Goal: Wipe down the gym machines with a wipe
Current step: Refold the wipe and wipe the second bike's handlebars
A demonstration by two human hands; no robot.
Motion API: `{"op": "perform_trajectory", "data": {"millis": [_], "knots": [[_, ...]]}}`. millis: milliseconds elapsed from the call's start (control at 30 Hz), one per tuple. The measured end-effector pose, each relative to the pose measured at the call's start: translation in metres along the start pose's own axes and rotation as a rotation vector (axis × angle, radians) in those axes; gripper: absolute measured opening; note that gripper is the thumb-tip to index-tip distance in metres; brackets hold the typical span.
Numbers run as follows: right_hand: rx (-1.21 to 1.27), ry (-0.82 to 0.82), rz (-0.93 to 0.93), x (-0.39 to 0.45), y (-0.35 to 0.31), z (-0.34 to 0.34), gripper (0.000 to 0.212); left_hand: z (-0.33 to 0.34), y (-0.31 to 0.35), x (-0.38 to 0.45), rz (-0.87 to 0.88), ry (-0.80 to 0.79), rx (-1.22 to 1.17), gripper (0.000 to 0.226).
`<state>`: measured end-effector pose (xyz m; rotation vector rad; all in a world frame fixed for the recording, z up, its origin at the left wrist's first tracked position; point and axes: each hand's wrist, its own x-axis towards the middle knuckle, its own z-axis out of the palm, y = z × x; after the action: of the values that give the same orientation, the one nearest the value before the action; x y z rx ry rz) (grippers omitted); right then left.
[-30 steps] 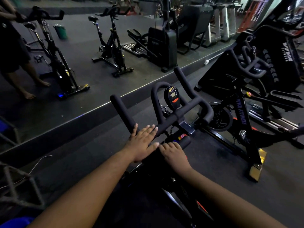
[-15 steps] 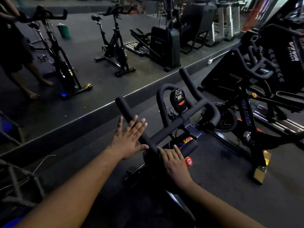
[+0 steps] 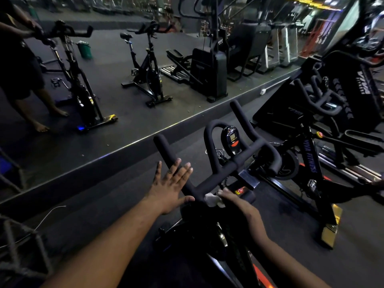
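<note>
A black spin bike stands right in front of me, its padded handlebar (image 3: 245,163) carrying a small oval console (image 3: 231,140). My left hand (image 3: 170,183) is spread flat with straight fingers against the bar's left horn (image 3: 166,148), thumb touching the bar. My right hand (image 3: 236,202) holds a crumpled white wipe (image 3: 212,201) on the near end of the bar, by the stem. The bike's frame below my arms is dark and mostly hidden.
A second black spin bike (image 3: 309,163) stands close on the right, with a stepper machine behind it. Beyond a floor-level strip on the left are two more bikes (image 3: 149,75), a green bin (image 3: 84,49) and a barefoot person (image 3: 18,69) at a bike.
My left hand slid from the bar's centre out along the left horn, fingers spreading. The white wipe now shows beside my right hand's fingers.
</note>
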<state>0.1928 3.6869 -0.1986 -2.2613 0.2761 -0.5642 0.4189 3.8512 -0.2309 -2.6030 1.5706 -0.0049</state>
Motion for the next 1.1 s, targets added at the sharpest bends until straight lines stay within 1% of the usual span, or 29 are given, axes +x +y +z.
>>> {"op": "perform_trajectory", "data": {"millis": [33,100,133,167,200,233,267,300,333,367,467,500,567,600,633,667,700,767,800,833,867,900,933,967,1000,1067,1100], "knots": [[0.099,0.046,0.069,0.011,-0.006,0.002,0.048,0.002,-0.001,0.001,0.001,0.026,-0.015,0.094],[0.113,0.138,0.045,0.033,-0.009,0.014,0.069,0.005,-0.002,0.004,-0.004,0.036,-0.004,0.094],[0.089,0.145,0.023,0.044,-0.012,0.02,0.071,0.005,-0.003,0.005,-0.012,-0.001,-0.004,0.094],[0.068,0.103,0.022,0.055,-0.015,0.025,0.07,0.001,-0.002,0.006,-0.013,-0.03,-0.005,0.095],[0.012,0.023,0.03,0.064,-0.015,0.031,0.065,-0.001,-0.002,0.006,-0.01,-0.047,-0.015,0.097],[-0.094,-0.077,0.02,0.07,-0.016,0.038,0.059,-0.002,-0.002,0.006,0.002,-0.037,-0.024,0.098],[-0.227,-0.158,-0.031,0.071,-0.016,0.045,0.054,-0.002,-0.003,0.006,0.028,0.003,-0.043,0.098],[-0.338,-0.205,-0.117,0.068,-0.015,0.051,0.053,-0.002,-0.003,0.005,0.048,0.056,-0.034,0.098],[-0.428,-0.228,-0.186,0.062,-0.01,0.057,0.052,-0.002,-0.004,0.003,0.035,0.04,-0.044,0.098],[-0.468,-0.242,-0.236,0.056,-0.004,0.06,0.049,-0.001,-0.005,0.002,0.015,0.016,-0.056,0.099],[-0.446,-0.259,-0.272,0.03,0.012,0.06,0.047,-0.003,-0.006,0.004,0.018,0.004,0.002,0.1],[-0.424,-0.295,-0.287,0.021,0.017,0.057,0.047,0.0,-0.004,0.005,0.04,0.048,0.031,0.098],[-0.409,-0.376,-0.313,0.009,0.02,0.046,0.044,0.003,-0.004,0.005,0.039,0.035,0.013,0.091],[-0.385,-0.414,-0.325,0.007,0.025,0.039,0.042,0.002,-0.004,0.005,0.012,-0.001,-0.011,0.09],[-0.34,-0.437,-0.315,0.008,0.023,0.03,0.041,0.002,-0.004,0.006,-0.015,-0.017,-0.021,0.092],[-0.289,-0.406,-0.282,0.012,0.019,0.02,0.04,0.0,-0.004,0.007,-0.016,-0.038,-0.017,0.094],[-0.218,-0.333,-0.236,0.019,0.016,0.011,0.042,-0.001,-0.003,0.007,-0.003,-0.062,0.0,0.095],[-0.071,-0.112,-0.109,0.041,0.01,-0.004,0.051,-0.005,-0.002,0.006,-0.002,-0.116,-0.04,0.096],[-0.058,0.003,-0.054,0.055,0.011,-0.011,0.052,-0.01,-0.001,0.006,-0.008,-0.141,-0.056,0.097],[-0.095,0.091,-0.005,0.068,0.012,-0.016,0.052,-0.013,0.0,0.007,-0.01,-0.157,-0.068,0.099],[-0.172,0.133,0.044,0.08,0.01,-0.018,0.053,-0.013,0.0,0.006,-0.011,-0.169,-0.083,0.101],[-0.264,0.117,0.101,0.088,0.011,-0.016,0.053,-0.015,0.0,0.005,-0.012,-0.181,-0.103,0.104],[-0.338,0.056,0.174,0.093,0.014,-0.009,0.049,-0.016,0.0,0.004,-0.012,-0.196,-0.111,0.104],[-0.387,-0.017,0.254,0.094,0.015,0.001,0.04,-0.016,0.001,0.004,-0.011,-0.207,-0.116,0.103],[-0.41,-0.059,0.29,0.092,0.016,0.013,0.031,-0.017,0.002,0.004,-0.011,-0.211,-0.116,0.102],[-0.374,-0.029,0.289,0.085,0.014,0.035,0.019,-0.018,0.002,0.005,-0.018,-0.206,-0.116,0.102],[-0.333,-0.02,0.294,0.082,0.013,0.041,0.017,-0.017,0.002,0.005,-0.022,-0.203,-0.122,0.102]]}}
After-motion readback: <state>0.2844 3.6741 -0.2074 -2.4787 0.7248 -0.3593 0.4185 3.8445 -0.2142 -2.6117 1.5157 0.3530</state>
